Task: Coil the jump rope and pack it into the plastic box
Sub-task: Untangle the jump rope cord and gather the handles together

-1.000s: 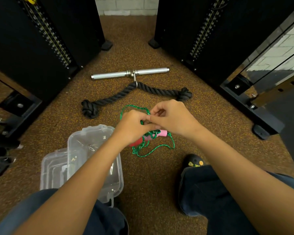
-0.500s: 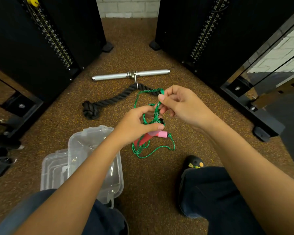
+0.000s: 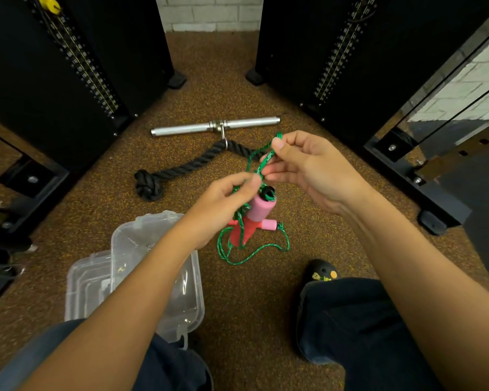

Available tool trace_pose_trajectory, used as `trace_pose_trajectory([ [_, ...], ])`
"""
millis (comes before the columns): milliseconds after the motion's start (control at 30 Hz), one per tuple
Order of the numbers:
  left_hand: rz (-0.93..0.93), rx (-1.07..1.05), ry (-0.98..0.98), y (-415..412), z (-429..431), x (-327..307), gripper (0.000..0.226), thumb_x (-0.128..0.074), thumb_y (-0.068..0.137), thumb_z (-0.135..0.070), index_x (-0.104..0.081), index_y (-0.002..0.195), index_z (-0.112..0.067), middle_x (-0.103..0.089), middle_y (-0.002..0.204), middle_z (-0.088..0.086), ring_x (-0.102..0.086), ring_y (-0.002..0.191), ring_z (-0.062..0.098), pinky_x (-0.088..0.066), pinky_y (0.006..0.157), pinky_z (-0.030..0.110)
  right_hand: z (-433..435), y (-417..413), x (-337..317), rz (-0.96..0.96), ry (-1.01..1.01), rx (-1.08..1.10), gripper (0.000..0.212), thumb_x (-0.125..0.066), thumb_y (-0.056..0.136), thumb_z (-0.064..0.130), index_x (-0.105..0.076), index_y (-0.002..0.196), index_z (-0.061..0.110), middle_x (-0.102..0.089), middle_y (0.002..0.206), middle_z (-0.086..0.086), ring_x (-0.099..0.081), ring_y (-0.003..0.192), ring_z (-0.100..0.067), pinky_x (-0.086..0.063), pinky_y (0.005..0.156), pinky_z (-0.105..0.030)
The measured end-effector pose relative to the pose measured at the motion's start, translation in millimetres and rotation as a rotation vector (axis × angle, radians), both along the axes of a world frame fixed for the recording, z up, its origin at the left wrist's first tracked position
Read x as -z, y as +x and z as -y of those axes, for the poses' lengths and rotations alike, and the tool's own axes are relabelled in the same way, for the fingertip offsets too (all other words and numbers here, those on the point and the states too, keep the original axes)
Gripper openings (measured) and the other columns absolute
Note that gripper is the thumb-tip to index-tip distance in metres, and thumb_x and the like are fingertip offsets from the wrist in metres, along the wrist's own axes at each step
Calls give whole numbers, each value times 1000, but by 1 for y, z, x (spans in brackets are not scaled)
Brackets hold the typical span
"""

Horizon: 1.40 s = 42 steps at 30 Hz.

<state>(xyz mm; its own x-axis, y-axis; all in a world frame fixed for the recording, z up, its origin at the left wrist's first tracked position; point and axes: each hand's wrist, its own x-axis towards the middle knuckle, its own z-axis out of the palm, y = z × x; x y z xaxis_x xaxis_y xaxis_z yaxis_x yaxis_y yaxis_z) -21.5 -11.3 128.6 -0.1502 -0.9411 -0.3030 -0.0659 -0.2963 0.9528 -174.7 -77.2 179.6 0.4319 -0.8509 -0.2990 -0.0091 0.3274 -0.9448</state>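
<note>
The green jump rope (image 3: 254,251) hangs in loose loops between both hands, its lower loops lying on the floor. My left hand (image 3: 223,204) pinches the cord just above a pink and red handle (image 3: 253,217), which hangs lifted and tilted. A second pink handle (image 3: 268,223) lies behind it near the floor. My right hand (image 3: 308,167) pinches the cord higher up and holds a stretch of it taut. The clear plastic box (image 3: 156,266) stands open on the floor below my left forearm, with its clear lid (image 3: 82,283) beside it on the left.
A black triceps rope (image 3: 181,172) clipped to a steel bar (image 3: 215,126) lies on the brown speckled floor beyond my hands. Black weight-stack machines (image 3: 68,66) stand left and right. My knees and a black shoe (image 3: 321,273) are at the bottom.
My right hand has pulled the cord up and to the right. The left hand has risen too, lifting one pink and red handle off the floor so that it hangs upright.
</note>
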Motion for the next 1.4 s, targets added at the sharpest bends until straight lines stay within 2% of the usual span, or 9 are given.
trace_pose_trajectory([
  [133,-204,31,196,4,0,-7,63,-46,83,-55,-52,122,-5,-61,119,4,-55,112,17,-38,103,37,0,-1,-2,11,-25,-26,10,-53,91,12,-52,80,11,-68,69,-4,-62,55,-10,-54,54,-18],
  [233,-56,123,115,7,0,-5,24,-56,87,-23,-60,110,-17,-64,94,-8,-56,90,5,-45,83,24,0,0,-2,15,-28,-30,10,-53,90,11,-51,81,11,-69,72,-6,-61,54,-9,-54,55,-18],
  [367,2,182,61,10,0,-9,32,-66,80,-13,-61,111,-16,-65,108,1,-59,96,6,-47,91,30,-2,0,-2,10,-44,-58,11,-53,90,10,-50,80,12,-67,75,-10,-61,53,-9,-54,55,-18],
  [567,110,187,-70,3,-3,-10,55,-73,57,-43,-66,98,-7,-56,109,17,-56,98,18,-41,101,42,-8,6,2,-12,-112,-123,9,-55,88,8,-51,80,10,-67,74,-8,-59,52,-7,-51,55,-17],
  [767,188,115,-142,-2,-1,-4,36,-78,54,-44,-62,86,-39,-69,98,12,-62,94,40,-46,89,60,-10,9,3,5,-96,-94,7,-57,87,6,-52,82,8,-66,73,-8,-63,57,-7,-54,60,-18],
  [933,338,-57,-204,-2,0,-1,36,-77,47,-55,-59,74,-41,-64,68,-12,-62,70,18,-54,76,48,-14,4,3,-517,-428,-268,28,-76,72,27,-58,91,16,-58,85,0,-52,71,-6,-46,68,-19],
  [1067,461,-52,-262,-1,0,-4,37,-85,54,-39,-53,73,-39,-58,67,-17,-50,59,-7,-38,59,20,-16,2,4,-599,-385,-301,26,-75,73,20,-61,94,14,-59,81,5,-54,67,-4,-47,65,-16],
  [1267,320,-20,-146,5,1,-7,46,-81,45,-47,-63,86,-36,-73,92,1,-67,88,33,-53,83,52,-11,-2,3,-581,-345,-242,18,-65,79,5,-58,90,17,-61,79,-1,-67,66,-16,-59,72,-40],
  [1400,227,-12,-104,6,1,-9,43,-85,58,-20,-63,95,-24,-71,89,-2,-66,83,14,-51,90,48,-13,-2,3,-586,-478,-275,15,-57,85,3,-55,88,18,-62,89,-10,-65,73,-24,-57,71,-39],
])
